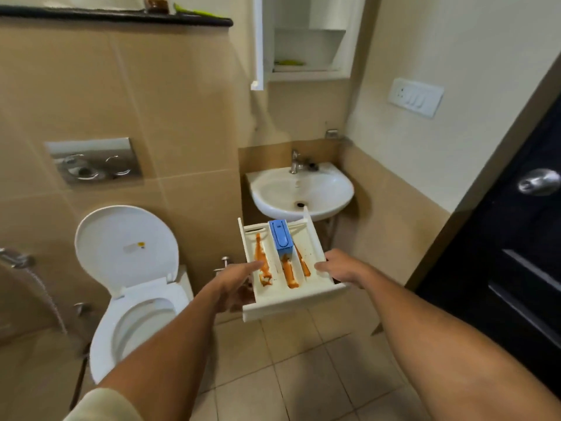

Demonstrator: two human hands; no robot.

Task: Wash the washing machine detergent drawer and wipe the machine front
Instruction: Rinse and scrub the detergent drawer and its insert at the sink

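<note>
The white detergent drawer is held level in the air in front of a small wall sink. Orange-brown streaks run along its compartments, and a blue insert sits in the middle channel. My left hand grips the drawer's left side, thumb over the rim. My right hand grips the right side. The washing machine is out of view.
A tap stands at the back of the sink. A toilet with its lid up is to the left, with a spray hose beside it. A dark door with a round knob is on the right. An open wall cabinet hangs above.
</note>
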